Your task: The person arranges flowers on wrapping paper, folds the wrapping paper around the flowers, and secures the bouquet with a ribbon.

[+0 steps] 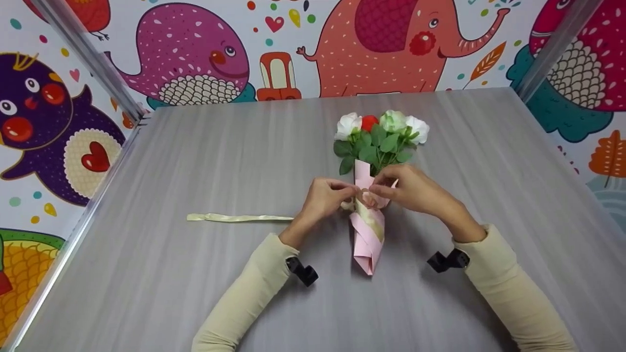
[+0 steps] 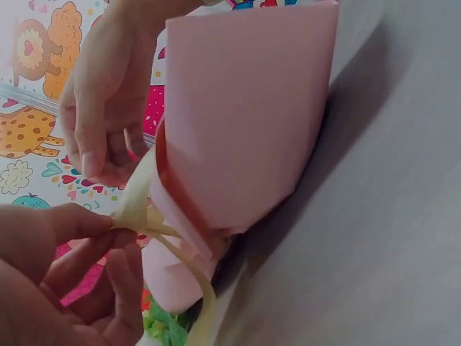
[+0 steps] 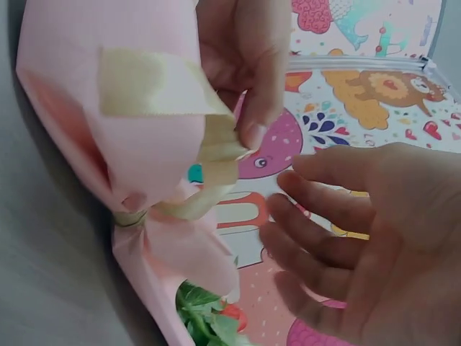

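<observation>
A bouquet of white, red and pale green flowers (image 1: 392, 121) lies on the table, its stems wrapped in pink paper (image 1: 362, 230). Cream ribbon (image 3: 155, 83) is tied round the narrowed waist of the wrap, and a loop of it stands up. My left hand (image 1: 325, 198) pinches this ribbon between thumb and forefinger, at the left of the wrap. Across from it, my right hand (image 3: 360, 231) hovers beside the ribbon with loosely bent, spread fingers and nothing between them. A ribbon tail (image 1: 244, 218) stretches left over the table, partly hidden by the left wrist.
The grey wood-grain table (image 1: 161, 274) is bordered by metal posts (image 1: 88, 54) and walls printed with cartoon animals (image 1: 381, 49). Each sleeve cuff carries a small black camera (image 1: 302, 271).
</observation>
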`<state>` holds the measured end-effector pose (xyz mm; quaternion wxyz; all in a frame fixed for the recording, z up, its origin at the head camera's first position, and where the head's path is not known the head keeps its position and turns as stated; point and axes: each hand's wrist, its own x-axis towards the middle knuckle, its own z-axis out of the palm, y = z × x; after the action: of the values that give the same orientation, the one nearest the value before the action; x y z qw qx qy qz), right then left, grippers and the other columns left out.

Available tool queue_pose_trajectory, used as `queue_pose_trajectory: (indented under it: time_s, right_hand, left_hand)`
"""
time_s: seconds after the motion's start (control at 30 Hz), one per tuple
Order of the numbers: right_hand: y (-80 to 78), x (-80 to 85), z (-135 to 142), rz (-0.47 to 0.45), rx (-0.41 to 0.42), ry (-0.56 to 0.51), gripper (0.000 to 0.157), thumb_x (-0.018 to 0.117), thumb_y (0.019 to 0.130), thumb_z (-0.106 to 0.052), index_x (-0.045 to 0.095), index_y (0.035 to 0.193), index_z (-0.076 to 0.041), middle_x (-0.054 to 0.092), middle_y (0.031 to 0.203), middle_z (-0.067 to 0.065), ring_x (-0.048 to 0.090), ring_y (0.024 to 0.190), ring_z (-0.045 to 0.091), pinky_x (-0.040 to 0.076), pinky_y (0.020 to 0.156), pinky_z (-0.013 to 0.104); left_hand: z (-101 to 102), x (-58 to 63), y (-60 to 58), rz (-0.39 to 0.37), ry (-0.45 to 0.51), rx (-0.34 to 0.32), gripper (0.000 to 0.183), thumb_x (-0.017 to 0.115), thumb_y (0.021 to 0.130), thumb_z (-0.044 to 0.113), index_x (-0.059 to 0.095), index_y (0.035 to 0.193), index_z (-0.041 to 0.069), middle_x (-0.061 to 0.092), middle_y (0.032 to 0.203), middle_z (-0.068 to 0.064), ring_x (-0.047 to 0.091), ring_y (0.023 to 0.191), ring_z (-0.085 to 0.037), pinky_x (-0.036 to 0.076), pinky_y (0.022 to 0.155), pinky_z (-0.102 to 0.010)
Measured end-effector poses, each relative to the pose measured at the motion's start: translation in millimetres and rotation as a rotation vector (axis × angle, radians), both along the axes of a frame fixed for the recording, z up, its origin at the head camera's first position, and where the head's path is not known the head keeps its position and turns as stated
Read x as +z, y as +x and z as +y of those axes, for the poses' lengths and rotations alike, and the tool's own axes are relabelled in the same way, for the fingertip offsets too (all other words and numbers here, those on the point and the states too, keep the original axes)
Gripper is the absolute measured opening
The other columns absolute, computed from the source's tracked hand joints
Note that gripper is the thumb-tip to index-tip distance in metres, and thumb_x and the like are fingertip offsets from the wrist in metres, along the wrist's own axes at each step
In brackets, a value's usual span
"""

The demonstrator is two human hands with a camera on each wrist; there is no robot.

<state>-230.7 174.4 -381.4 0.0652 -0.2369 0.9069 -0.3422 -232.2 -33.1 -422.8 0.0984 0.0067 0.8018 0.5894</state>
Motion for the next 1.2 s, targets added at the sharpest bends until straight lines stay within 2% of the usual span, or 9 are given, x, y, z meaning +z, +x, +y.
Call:
queue_pose_trajectory:
  time_s: [0.13,0.23,0.43,0.7,0.93,1.1,1.2]
  right_hand:
    - [4.7,3.0,-2.3,-0.117,0.061,0.095,0.016,0.072,0.093,-0.028,0.076,0.090,-0.012,0.074,0.083,0.003,0.062,0.072,0.013,0.047,0.064,0.027]
    - [7.1,2.0,-3.4,-0.152,0.096,0.157,0.016,0.076,0.089,-0.031,0.075,0.090,-0.015,0.073,0.085,0.000,0.058,0.072,0.011,0.046,0.065,0.028]
    - [9.1,-3.5,-6.8,-0.143,0.110,0.169,0.018,0.081,0.084,-0.028,0.071,0.087,-0.013,0.071,0.084,-0.001,0.059,0.072,0.010,0.047,0.066,0.027]
    - [6.6,-5.8,-6.1,-0.106,0.143,0.137,0.011,0.077,0.086,-0.015,0.069,0.080,-0.010,0.068,0.081,0.002,0.058,0.070,0.010,0.046,0.062,0.026]
    - [3.0,-1.2,3.8,-0.164,0.173,0.178,0.009,0.074,0.087,-0.012,0.068,0.081,-0.010,0.068,0.081,0.002,0.059,0.072,0.010,0.047,0.064,0.025]
    - [0.2,-0.5,8.2,-0.156,0.172,0.175,0.007,0.073,0.086,-0.012,0.069,0.082,-0.009,0.068,0.082,0.002,0.057,0.072,0.009,0.046,0.065,0.026]
    - [-1.7,-1.6,10.0,-0.139,0.165,0.175,0.006,0.074,0.086,-0.012,0.070,0.083,-0.008,0.069,0.082,0.003,0.057,0.072,0.009,0.046,0.065,0.025]
  left_hand:
    - [-2.2,-0.1,0.2,-0.028,0.021,0.003,0.016,0.072,0.090,0.017,0.081,0.097,0.005,0.077,0.090,-0.010,0.069,0.079,-0.015,0.056,0.066,-0.029]
    - [-2.4,-0.8,-0.4,-0.040,0.033,0.006,0.016,0.071,0.091,0.016,0.081,0.097,0.005,0.077,0.090,-0.010,0.070,0.080,-0.016,0.059,0.070,-0.033]
    - [-2.2,0.0,-1.3,-0.061,0.035,0.006,0.016,0.072,0.091,0.017,0.081,0.097,0.006,0.077,0.087,-0.009,0.070,0.077,-0.015,0.058,0.065,-0.030]
    - [-3.3,-0.7,-3.3,-0.079,0.062,-0.001,0.016,0.068,0.093,0.015,0.080,0.098,0.005,0.077,0.089,-0.010,0.069,0.075,-0.012,0.056,0.060,-0.026]
    - [-7.9,-1.0,-6.4,-0.104,0.058,0.004,0.018,0.066,0.096,0.016,0.077,0.103,0.003,0.076,0.093,-0.012,0.068,0.076,-0.011,0.053,0.056,-0.021]
    - [-11.2,-1.6,-9.7,-0.115,0.095,0.028,0.017,0.067,0.095,0.009,0.074,0.107,-0.001,0.075,0.094,-0.013,0.068,0.075,-0.011,0.055,0.055,-0.020]
    - [-13.1,-2.8,-11.5,-0.095,0.092,0.016,0.019,0.066,0.094,0.005,0.072,0.111,-0.001,0.074,0.093,-0.013,0.067,0.074,-0.013,0.055,0.055,-0.022]
